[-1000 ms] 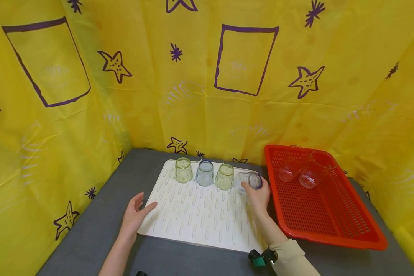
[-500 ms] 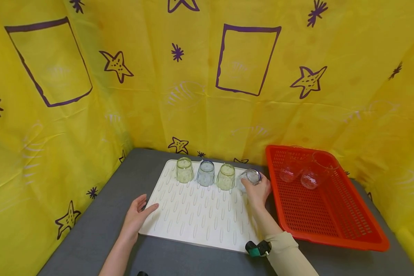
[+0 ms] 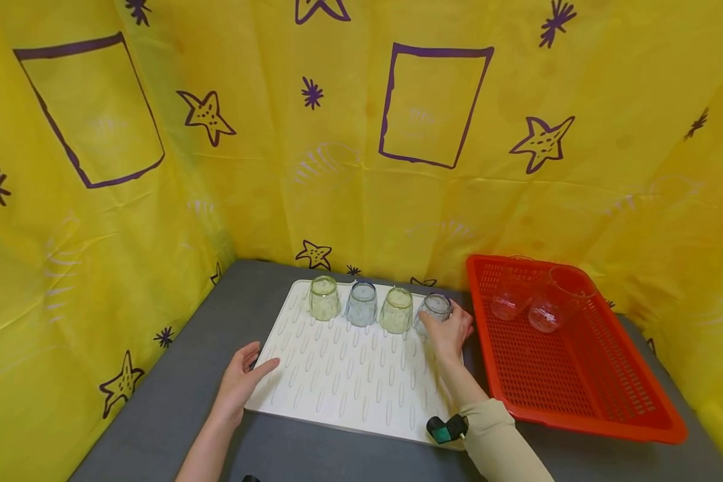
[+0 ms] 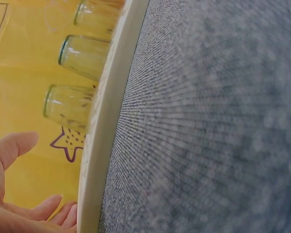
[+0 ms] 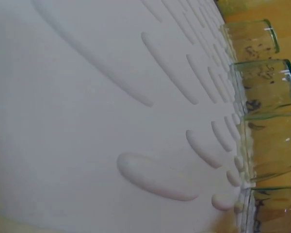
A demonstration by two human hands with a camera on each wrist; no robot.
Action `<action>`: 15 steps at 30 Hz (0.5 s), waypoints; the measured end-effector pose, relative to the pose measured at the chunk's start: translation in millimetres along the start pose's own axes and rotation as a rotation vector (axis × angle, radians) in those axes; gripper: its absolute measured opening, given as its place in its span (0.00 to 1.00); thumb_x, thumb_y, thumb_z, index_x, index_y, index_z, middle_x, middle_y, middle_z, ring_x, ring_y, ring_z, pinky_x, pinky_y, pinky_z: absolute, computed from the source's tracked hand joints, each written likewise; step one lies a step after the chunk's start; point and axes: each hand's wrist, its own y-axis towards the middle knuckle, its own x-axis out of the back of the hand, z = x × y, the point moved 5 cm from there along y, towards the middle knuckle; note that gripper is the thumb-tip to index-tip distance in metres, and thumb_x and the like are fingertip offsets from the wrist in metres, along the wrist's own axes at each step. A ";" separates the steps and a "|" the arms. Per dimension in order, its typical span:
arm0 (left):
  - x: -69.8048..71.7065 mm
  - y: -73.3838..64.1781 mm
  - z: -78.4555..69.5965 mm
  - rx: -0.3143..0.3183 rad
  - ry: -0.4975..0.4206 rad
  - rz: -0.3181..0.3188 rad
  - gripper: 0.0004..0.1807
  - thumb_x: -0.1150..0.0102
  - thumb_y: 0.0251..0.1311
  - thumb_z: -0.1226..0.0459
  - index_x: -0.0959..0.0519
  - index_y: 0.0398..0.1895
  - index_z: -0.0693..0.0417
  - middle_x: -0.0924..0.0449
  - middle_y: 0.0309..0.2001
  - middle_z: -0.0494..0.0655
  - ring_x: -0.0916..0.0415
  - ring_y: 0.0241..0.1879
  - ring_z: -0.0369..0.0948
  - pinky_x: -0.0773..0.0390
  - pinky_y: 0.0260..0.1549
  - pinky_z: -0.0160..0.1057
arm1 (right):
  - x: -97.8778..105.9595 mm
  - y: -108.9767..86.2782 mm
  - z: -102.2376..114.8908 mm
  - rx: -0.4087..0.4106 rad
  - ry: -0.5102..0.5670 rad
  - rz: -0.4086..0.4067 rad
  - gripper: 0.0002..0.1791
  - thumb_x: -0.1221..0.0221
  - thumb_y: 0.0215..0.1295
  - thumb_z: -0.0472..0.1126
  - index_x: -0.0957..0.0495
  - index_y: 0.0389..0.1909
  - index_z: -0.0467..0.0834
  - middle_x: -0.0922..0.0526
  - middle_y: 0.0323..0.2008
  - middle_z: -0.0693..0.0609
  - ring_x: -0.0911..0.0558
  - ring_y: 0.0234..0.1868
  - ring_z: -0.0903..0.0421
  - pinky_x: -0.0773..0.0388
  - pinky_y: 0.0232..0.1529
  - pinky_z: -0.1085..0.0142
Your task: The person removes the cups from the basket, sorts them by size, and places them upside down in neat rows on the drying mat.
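Note:
My right hand (image 3: 448, 335) grips a clear, blue-tinged glass tumbler (image 3: 437, 305) between thumb and fingers at the back right of a white ridged drying mat (image 3: 349, 385). The tumbler stands bottom-up, its lower part partly behind the thumb. To its left, a green glass (image 3: 396, 312), a blue glass (image 3: 361, 305) and another green glass (image 3: 324, 299) stand upside down in a row. In the right wrist view the gripped tumbler (image 5: 281, 213) is at the lower right, by a fingertip. My left hand (image 3: 241, 375) hovers by the mat's left edge, holding nothing, fingers relaxed and thumb apart.
A red plastic basket (image 3: 578, 415) stands right of the mat, close to my right forearm. Inside lie two clear glasses, one larger (image 3: 551, 308) and one further back (image 3: 509, 301). Yellow patterned cloth (image 3: 337, 201) hangs behind and at both sides of the grey table (image 3: 181, 388).
The tumbler in my right hand has tipped from leaning rightward to standing upside down, in line with the others. My left hand has stayed nearly still.

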 end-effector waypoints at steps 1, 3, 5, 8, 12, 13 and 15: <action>0.1 0.2 0.4 0.001 0.004 -0.002 0.44 0.36 0.53 0.59 0.49 0.67 0.63 0.50 0.67 0.62 0.55 0.67 0.55 0.50 0.62 0.54 | -0.3 0.1 -0.1 0.004 -0.004 0.002 0.38 0.30 0.41 0.44 0.32 0.56 0.38 0.37 0.54 0.36 0.44 0.59 0.38 0.49 0.61 0.53; 0.3 0.8 1.3 0.004 0.009 -0.006 0.44 0.35 0.53 0.59 0.49 0.67 0.63 0.50 0.67 0.62 0.54 0.67 0.55 0.49 0.62 0.53 | -0.6 -0.1 0.1 0.004 -0.009 0.005 0.38 0.30 0.41 0.44 0.32 0.57 0.38 0.37 0.54 0.36 0.44 0.59 0.38 0.48 0.61 0.53; 0.4 1.5 1.9 0.006 0.014 -0.010 0.43 0.35 0.52 0.59 0.48 0.67 0.63 0.49 0.67 0.62 0.54 0.67 0.55 0.49 0.62 0.53 | -0.7 -0.1 0.5 0.008 -0.016 0.005 0.38 0.30 0.41 0.44 0.32 0.57 0.38 0.37 0.54 0.36 0.43 0.58 0.38 0.48 0.60 0.54; 0.3 2.4 2.6 0.011 0.018 -0.011 0.43 0.35 0.52 0.59 0.47 0.66 0.63 0.49 0.66 0.62 0.54 0.67 0.54 0.48 0.62 0.53 | -0.6 -0.3 0.9 0.013 -0.016 0.010 0.39 0.30 0.41 0.44 0.32 0.57 0.38 0.37 0.54 0.36 0.43 0.58 0.39 0.48 0.60 0.54; -0.2 2.4 3.4 0.018 0.025 -0.002 0.41 0.36 0.53 0.59 0.47 0.66 0.62 0.49 0.66 0.62 0.54 0.67 0.55 0.48 0.62 0.54 | 0.4 -1.3 1.0 0.014 -0.011 0.017 0.38 0.30 0.41 0.44 0.33 0.56 0.38 0.37 0.54 0.37 0.43 0.59 0.40 0.51 0.61 0.54; -0.3 2.3 3.4 0.018 0.027 0.000 0.41 0.36 0.53 0.59 0.46 0.66 0.62 0.49 0.66 0.62 0.54 0.67 0.55 0.48 0.62 0.54 | 0.6 -1.6 1.0 0.013 -0.011 0.019 0.38 0.31 0.42 0.44 0.33 0.57 0.38 0.37 0.54 0.37 0.43 0.59 0.40 0.51 0.61 0.54; -0.5 2.2 3.6 0.016 0.030 0.003 0.41 0.36 0.53 0.58 0.46 0.66 0.62 0.48 0.66 0.62 0.54 0.67 0.55 0.48 0.61 0.54 | 1.1 -2.0 1.0 0.016 -0.010 0.021 0.38 0.31 0.42 0.43 0.33 0.57 0.38 0.37 0.55 0.37 0.43 0.59 0.40 0.53 0.62 0.54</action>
